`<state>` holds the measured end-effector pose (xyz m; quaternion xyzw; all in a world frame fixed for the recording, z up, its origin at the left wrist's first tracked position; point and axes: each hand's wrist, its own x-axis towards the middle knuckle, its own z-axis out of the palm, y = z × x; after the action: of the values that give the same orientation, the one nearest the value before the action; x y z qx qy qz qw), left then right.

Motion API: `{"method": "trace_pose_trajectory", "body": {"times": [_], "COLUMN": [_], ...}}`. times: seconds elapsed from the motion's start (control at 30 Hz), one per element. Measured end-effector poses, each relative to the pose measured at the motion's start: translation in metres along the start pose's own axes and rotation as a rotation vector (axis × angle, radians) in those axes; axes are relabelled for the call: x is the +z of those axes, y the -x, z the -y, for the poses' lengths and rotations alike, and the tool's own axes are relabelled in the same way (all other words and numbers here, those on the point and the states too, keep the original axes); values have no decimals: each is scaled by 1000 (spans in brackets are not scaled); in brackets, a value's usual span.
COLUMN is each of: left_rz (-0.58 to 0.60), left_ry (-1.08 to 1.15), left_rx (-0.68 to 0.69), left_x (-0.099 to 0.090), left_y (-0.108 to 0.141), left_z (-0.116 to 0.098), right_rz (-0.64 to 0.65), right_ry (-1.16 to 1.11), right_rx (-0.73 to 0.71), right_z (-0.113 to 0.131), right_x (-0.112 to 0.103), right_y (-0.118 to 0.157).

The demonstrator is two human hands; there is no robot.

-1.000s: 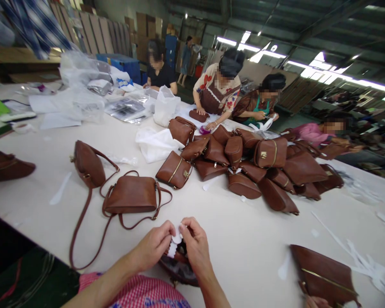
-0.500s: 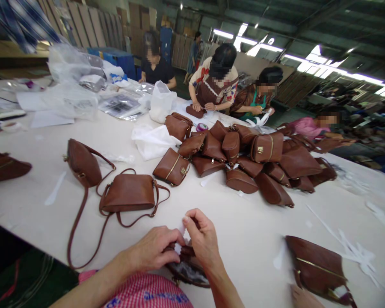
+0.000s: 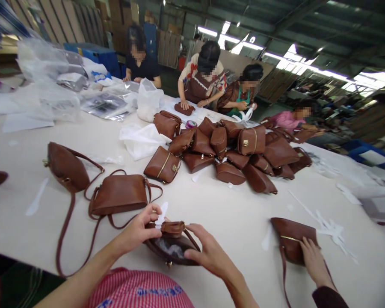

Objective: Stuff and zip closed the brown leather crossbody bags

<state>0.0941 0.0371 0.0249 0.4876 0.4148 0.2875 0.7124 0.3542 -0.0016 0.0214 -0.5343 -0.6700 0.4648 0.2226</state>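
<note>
In front of my body is an opened brown handbag [image 3: 157, 246] with crumpled clear plastic inside it. Its folded strap [image 3: 172, 229] lies bundled across the top, with a white strip [image 3: 161, 217] wrapped around the left part. My left hand [image 3: 140, 229] pinches the bundled strap beside that strip. At the bag's right end, my right hand [image 3: 211, 252] grips the bag, thumb on the near rim and fingers on the far side. A strap loop passes close to those fingers.
A large pile of brown handbags [image 3: 224, 149] lies mid-table. Another bag [image 3: 120, 194] with loose straps rests to the left. On the right, another person's hand [image 3: 317, 261] touches a brown bag [image 3: 291, 239]. White strips [image 3: 330, 226] and plastic bags [image 3: 51, 100] lie about. Several people work across the table.
My right hand has left the white strip and moved down to the bag's right end. The strap bundle now shows plainly. At the right, another person's hand has come onto the bag there.
</note>
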Motion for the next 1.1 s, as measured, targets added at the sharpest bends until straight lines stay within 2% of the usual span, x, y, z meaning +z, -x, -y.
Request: {"method": "trace_pose_trajectory", "body": {"times": [0.1,0.27,0.4,0.5,0.6,0.7,0.77,0.83,0.97,1.03,1.1], "left_rz": [70,252,343,302,260,243,228,208,226,247,274], "left_ry": [-45,-500,-725,-902,-1036,-1087,-1096,-1119,-1251,-1325,-1400], "left_rx": [-10,89,147,175,158,129,109,79,62,88,124], "left_x": [-1,16,29,35,38,39,39,39,44,49,54], "left_y": [0,-2,-4,-3,0,3,3,2,-3,-5,-5], "left_z": [-7,-11,-8,-6,-5,-6,-7,-9,-10,-10,-10], "right_rz": [10,-123,-120,-120,-62,-15,-22,-62,-240,-286,-310], "right_ry": [88,185,-133,-457,-770,-892,-823,-644,47,380,580], "right_rx": [-25,-100,-119,-40,23,60,56,21,-53,-69,-91], "right_z": [-18,-20,-23,-28,-30,-30,-32,-37,-43,-39,-32], "right_x": [21,43,51,56,55,48,42,34,15,7,1], "right_y": [6,-8,-15,-15,-12,-8,-6,-2,12,19,24]}}
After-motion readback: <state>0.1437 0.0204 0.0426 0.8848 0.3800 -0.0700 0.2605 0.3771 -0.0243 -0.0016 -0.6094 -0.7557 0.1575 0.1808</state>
